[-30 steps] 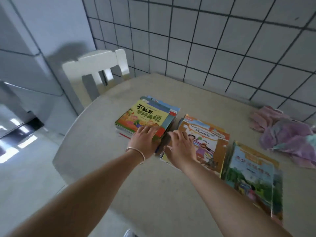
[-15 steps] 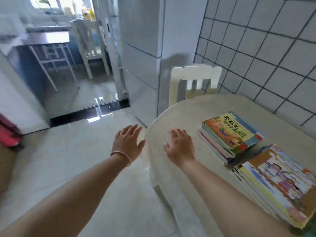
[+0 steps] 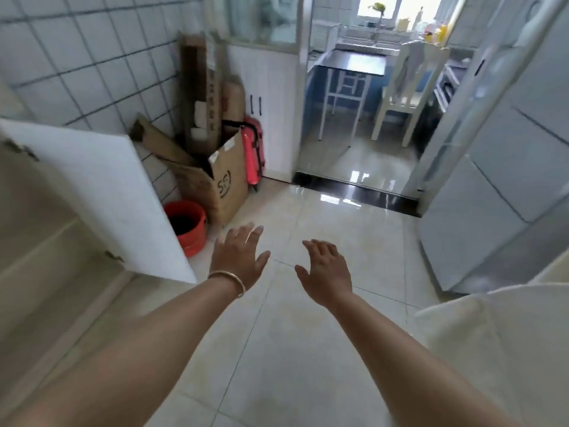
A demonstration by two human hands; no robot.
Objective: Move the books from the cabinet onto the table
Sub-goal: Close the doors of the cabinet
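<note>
My left hand [image 3: 238, 257], with a bangle on the wrist, and my right hand [image 3: 326, 271] are both held out over the tiled floor, fingers spread and holding nothing. The cabinet [image 3: 46, 241] stands at the left with its white door [image 3: 101, 192] swung open; I see pale shelves inside but no books on them. Only a pale curved edge of the table [image 3: 492, 328] shows at the lower right. No books are in view.
A red bucket [image 3: 186, 226], a cardboard box [image 3: 215, 183] with folded cardboard, and a red suitcase [image 3: 254, 155] sit by the tiled wall beyond the cabinet door. A fridge [image 3: 505, 186] stands at the right. A doorway leads to a kitchen with a white chair [image 3: 409, 87].
The view has swung left from the table and its book stacks to the cabinet side. Both hands left the books and now hang empty over the floor.
</note>
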